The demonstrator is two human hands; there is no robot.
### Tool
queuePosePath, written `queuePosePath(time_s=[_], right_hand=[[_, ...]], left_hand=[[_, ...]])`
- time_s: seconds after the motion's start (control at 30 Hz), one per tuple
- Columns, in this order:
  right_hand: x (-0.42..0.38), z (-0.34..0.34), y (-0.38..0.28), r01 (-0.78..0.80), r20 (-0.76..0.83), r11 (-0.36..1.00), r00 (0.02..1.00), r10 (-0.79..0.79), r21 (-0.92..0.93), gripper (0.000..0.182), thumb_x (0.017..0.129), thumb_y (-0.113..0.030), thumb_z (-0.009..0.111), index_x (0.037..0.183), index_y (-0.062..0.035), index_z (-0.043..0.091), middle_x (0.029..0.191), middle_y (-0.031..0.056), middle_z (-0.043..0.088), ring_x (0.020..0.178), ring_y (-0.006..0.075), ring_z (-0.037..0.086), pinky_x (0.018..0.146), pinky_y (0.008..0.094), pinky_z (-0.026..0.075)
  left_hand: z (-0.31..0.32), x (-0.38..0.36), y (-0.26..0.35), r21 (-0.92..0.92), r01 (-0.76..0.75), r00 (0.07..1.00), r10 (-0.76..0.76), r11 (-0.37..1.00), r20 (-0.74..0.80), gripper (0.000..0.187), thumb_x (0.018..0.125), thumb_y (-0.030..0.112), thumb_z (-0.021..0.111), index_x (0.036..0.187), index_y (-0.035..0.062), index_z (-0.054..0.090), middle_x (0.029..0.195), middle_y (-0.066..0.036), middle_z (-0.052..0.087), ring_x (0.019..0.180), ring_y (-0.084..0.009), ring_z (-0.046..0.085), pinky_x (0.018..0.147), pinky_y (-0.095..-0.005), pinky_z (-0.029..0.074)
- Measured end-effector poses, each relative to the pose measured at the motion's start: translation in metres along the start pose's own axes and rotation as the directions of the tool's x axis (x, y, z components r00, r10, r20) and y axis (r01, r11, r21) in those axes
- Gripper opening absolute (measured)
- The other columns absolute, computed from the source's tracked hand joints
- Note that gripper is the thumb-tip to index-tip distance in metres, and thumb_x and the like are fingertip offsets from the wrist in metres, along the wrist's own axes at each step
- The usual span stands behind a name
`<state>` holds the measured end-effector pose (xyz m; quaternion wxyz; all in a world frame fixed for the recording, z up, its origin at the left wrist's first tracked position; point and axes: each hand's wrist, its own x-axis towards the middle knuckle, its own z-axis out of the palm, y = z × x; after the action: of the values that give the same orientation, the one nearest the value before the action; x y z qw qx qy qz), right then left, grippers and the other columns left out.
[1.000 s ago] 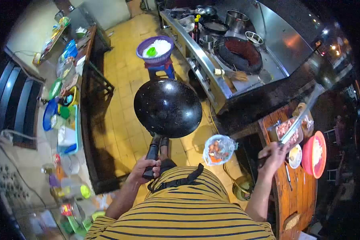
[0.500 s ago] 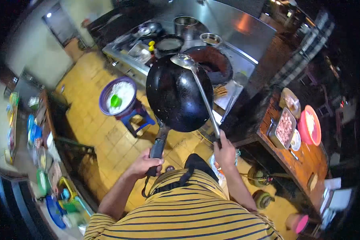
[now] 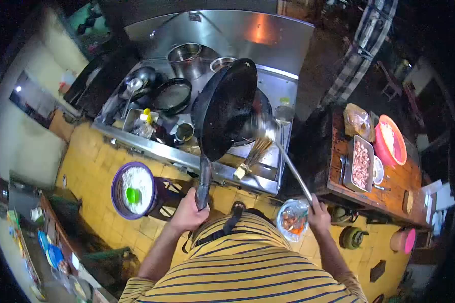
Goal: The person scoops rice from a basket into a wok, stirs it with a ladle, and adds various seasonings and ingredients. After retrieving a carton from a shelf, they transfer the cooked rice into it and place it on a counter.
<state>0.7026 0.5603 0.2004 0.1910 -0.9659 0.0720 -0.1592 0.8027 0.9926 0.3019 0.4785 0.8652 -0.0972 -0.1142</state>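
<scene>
My left hand [image 3: 189, 212] is closed around the handle of a black wok [image 3: 225, 111]. The wok is raised over the front of the stove [image 3: 162, 154] and tipped nearly on its side, its hollow turned to the right. Closed on the end of a long ladle handle is my right hand [image 3: 318, 214]. The metal ladle [image 3: 294, 171] reaches up and left, its head smeared by motion just right of the wok. Below the wok, a bamboo brush [image 3: 255, 156] lies on the stove's front edge.
Left on the stove are a steel pot [image 3: 185, 63] and a black pan of liquid [image 3: 171, 97]. A purple tub of white powder [image 3: 117, 192] stands at lower left. On the wooden table [image 3: 394, 194] sit a meat tray [image 3: 360, 166] and a pink basin [image 3: 398, 144].
The wok has turned from broadside to nearly edge-on. The ladle has moved off the wok to its right. My view has shifted, bringing more of the stove into sight.
</scene>
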Motion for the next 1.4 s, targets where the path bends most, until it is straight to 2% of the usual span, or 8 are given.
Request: queuePosePath(time_s=[0.2, 0.43, 0.57, 0.63, 0.83, 1.03, 1.1, 1.4], right_hand=[[0.049, 0.07, -0.06, -0.181, 0.188, 0.983, 0.966, 0.177, 0.005, 0.061, 0.088, -0.012, 0.057, 0.144, -0.0239, 0.036, 0.099, 0.0199, 0.057, 0.086, 0.0407, 0.058, 0.074, 0.0467, 0.049], [-0.025, 0.005, -0.045, -0.257, -0.004, 0.94, 0.965, 0.263, -0.224, 0.049, 0.077, 0.0, 0.061, 0.124, -0.0136, 0.059, 0.07, 0.0145, 0.055, 0.058, 0.033, 0.057, 0.053, 0.0431, 0.047], [-0.008, 0.051, -0.122, -0.518, -0.025, 0.798, 0.834, 0.552, 0.309, 0.036, 0.084, -0.001, 0.06, 0.12, -0.0006, 0.057, 0.066, -0.0014, 0.049, 0.056, 0.0063, 0.047, 0.049, 0.0246, 0.04], [0.022, 0.081, -0.169, -0.618, 0.091, 0.551, 0.708, 0.701, 0.56, 0.027, 0.087, -0.001, 0.058, 0.113, -0.0027, 0.058, 0.065, -0.0035, 0.049, 0.049, 0.0056, 0.046, 0.043, 0.0221, 0.037], [0.116, 0.092, -0.28, -0.613, 0.315, 0.23, 0.649, 0.693, 0.756, 0.009, 0.089, -0.006, 0.057, 0.095, -0.0049, 0.05, 0.06, 0.0001, 0.049, 0.041, 0.0089, 0.046, 0.036, 0.024, 0.038], [0.195, 0.097, -0.289, -0.676, 0.474, 0.339, 0.716, 0.513, 0.654, 0.01, 0.088, -0.006, 0.057, 0.096, -0.0016, 0.052, 0.066, 0.0044, 0.055, 0.047, 0.0117, 0.051, 0.041, 0.0262, 0.042], [0.236, 0.111, -0.284, -0.551, 0.409, 0.57, 0.835, 0.37, 0.61, 0.007, 0.089, -0.008, 0.056, 0.093, -0.0018, 0.053, 0.066, 0.0045, 0.055, 0.048, 0.0121, 0.052, 0.041, 0.0262, 0.042], [0.47, 0.224, -0.272, -0.586, 0.513, 0.534, 0.805, 0.298, 0.61, 0.011, 0.088, -0.011, 0.06, 0.081, -0.003, 0.056, 0.062, 0.0048, 0.056, 0.048, 0.0145, 0.054, 0.04, 0.0299, 0.042]], left_hand=[[-0.006, 0.065, -0.03, -0.037, 0.028, 0.999, -0.027, 0.999, 0.039, 0.032, 0.077, 0.013, 0.067, 0.098, 0.0002, 0.048, 0.075, -0.013, 0.057, 0.069, -0.0251, 0.058, 0.068, -0.0359, 0.047], [-0.063, 0.172, -0.083, -0.335, 0.04, 0.926, 0.091, 0.941, 0.366, 0.022, 0.081, 0.001, 0.061, 0.099, 0.004, 0.048, 0.078, -0.003, 0.056, 0.066, -0.0136, 0.056, 0.06, -0.0281, 0.047], [-0.085, 0.223, -0.105, -0.703, 0.507, 0.828, -0.054, 0.498, 0.558, 0.025, 0.084, -0.001, 0.062, 0.104, 0.0034, 0.047, 0.079, -0.005, 0.054, 0.064, -0.0145, 0.055, 0.055, -0.0325, 0.05], [-0.087, 0.244, -0.132, -0.733, 0.664, 0.728, 0.093, 0.15, 0.679, 0.027, 0.086, 0.002, 0.061, 0.108, 0.0023, 0.046, 0.081, -0.006, 0.053, 0.066, -0.0154, 0.056, 0.056, -0.0335, 0.05], [-0.076, 0.275, -0.192, -0.595, 0.794, 0.608, 0.16, -0.124, 0.778, 0.032, 0.085, 0.005, 0.062, 0.114, 0.001, 0.048, 0.085, -0.006, 0.052, 0.069, -0.0157, 0.056, 0.058, -0.0331, 0.05], [-0.056, 0.296, -0.209, -0.642, 0.765, 0.641, 0.149, -0.047, 0.753, 0.024, 0.084, 0.008, 0.063, 0.106, 0.003, 0.054, 0.08, -0.005, 0.056, 0.067, -0.0145, 0.057, 0.056, -0.0312, 0.049], [-0.052, 0.305, -0.201, -0.629, 0.704, 0.682, -0.068, 0.33, 0.728, 0.014, 0.085, 0.01, 0.064, 0.095, 0.0036, 0.057, 0.074, -0.006, 0.059, 0.063, -0.0158, 0.059, 0.054, -0.0306, 0.049], [-0.027, 0.274, -0.208, -0.579, 0.629, 0.733, -0.146, 0.518, 0.665, 0.018, 0.089, 0.018, 0.066, 0.088, 0.004, 0.054, 0.078, -0.005, 0.059, 0.065, -0.0131, 0.06, 0.056, -0.0292, 0.054]])
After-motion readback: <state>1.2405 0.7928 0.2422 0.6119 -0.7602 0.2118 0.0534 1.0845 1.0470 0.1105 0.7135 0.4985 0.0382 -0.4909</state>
